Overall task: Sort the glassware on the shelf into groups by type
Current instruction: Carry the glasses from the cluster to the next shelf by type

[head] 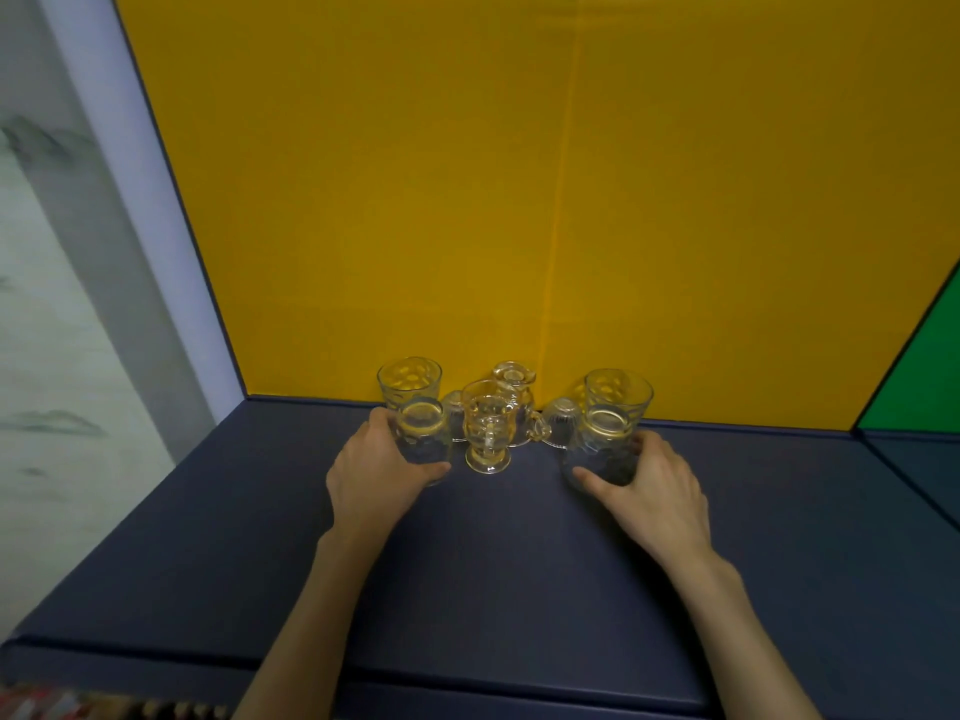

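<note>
Several clear glasses stand in a tight cluster at the back of the dark blue shelf (467, 553). My left hand (376, 472) wraps a short tumbler (423, 433) at the cluster's left front. My right hand (644, 491) wraps a matching short tumbler (605, 444) at the right front. Behind each stands a tall dimpled glass, one on the left (409, 379) and one on the right (619, 392). A footed mug with a handle (487, 433) stands in the middle front, with a small glass pitcher (514, 392) behind it. Two small ribbed cups, left (454, 407) and right (558, 420), flank the pitcher.
A yellow back panel (519, 200) rises right behind the glasses. A pale side wall (171, 252) closes the left, and a green panel (924, 387) begins at the far right beyond a divider. The shelf's front edge (363, 678) runs near my forearms.
</note>
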`<state>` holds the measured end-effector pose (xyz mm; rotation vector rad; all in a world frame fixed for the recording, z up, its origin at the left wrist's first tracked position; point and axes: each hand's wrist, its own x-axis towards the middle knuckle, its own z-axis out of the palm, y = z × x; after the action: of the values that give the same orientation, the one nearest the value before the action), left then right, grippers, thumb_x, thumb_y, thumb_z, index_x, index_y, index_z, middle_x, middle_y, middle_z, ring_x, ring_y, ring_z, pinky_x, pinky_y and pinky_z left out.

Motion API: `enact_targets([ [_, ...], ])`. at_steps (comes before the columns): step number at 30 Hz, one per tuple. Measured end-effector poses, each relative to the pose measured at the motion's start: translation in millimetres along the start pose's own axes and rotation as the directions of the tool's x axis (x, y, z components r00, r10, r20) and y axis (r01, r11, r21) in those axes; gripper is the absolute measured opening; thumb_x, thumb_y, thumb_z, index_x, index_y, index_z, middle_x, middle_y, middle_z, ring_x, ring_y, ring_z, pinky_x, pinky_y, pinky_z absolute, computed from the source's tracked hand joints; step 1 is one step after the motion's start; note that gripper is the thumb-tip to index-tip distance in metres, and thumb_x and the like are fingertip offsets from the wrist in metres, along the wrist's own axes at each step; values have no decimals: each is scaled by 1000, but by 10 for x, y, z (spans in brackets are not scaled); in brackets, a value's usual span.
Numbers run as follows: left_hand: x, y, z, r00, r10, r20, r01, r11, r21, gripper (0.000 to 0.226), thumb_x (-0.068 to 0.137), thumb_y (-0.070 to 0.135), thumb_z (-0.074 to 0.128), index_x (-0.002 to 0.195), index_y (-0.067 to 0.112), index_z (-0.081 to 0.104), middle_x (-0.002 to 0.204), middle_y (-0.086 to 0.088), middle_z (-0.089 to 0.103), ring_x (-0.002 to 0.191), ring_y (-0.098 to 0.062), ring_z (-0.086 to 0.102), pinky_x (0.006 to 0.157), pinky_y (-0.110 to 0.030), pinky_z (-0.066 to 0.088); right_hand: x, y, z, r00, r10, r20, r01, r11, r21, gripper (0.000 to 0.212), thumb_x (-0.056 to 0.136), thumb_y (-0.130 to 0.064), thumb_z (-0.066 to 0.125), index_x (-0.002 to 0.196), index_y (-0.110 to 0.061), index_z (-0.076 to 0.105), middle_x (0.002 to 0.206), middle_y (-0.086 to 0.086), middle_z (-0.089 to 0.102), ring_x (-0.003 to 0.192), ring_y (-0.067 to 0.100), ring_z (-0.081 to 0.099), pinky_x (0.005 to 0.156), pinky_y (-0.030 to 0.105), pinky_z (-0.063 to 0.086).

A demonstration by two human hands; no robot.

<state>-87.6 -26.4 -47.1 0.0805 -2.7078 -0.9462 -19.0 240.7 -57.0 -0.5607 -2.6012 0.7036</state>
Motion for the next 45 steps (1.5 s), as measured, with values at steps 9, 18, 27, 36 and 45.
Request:
enact_targets([
  [9,-76,-21,-309,982,-61,-177,-24,896,-443,80,55,50,93,118,28,49,109,4,60,101,-19,57,84,-36,48,114,17,86,998,10,70,-13,999,43,78,60,-70,78,114,-19,55,116,4,66,111,30,59,83,41,51],
  [18,-209,-33,-435,982,23,-187,-120,845,-522,104,43,65,85,134,28,52,105,15,68,98,-6,66,91,-40,56,58,40,49,998,21,55,-28,991,134,80,49,-62,84,113,-24,55,114,0,65,108,26,61,77,37,48],
  [27,-553,222,-429,982,176,-64,-174,730,-661,102,40,55,89,133,31,54,107,16,69,100,1,65,90,-36,58,-187,-132,-254,995,-20,-99,49,954,295,73,53,-38,87,116,-23,53,111,-3,44,96,12,53,80,25,42],
  [36,-766,559,-54,940,327,101,-150,657,-739,91,45,43,95,127,34,57,107,16,69,100,1,64,90,-30,56,-521,118,-705,956,163,-243,-39,894,446,84,55,-29,90,128,-20,50,116,-4,57,100,7,60,83,23,47],
  [45,-1325,1255,419,845,486,222,-106,559,-822,87,41,41,92,121,36,58,109,16,68,104,-2,63,84,-20,51,-1042,981,-1367,884,344,-316,-182,877,445,85,52,-42,90,128,-28,52,119,-7,59,107,11,59,90,34,50],
])
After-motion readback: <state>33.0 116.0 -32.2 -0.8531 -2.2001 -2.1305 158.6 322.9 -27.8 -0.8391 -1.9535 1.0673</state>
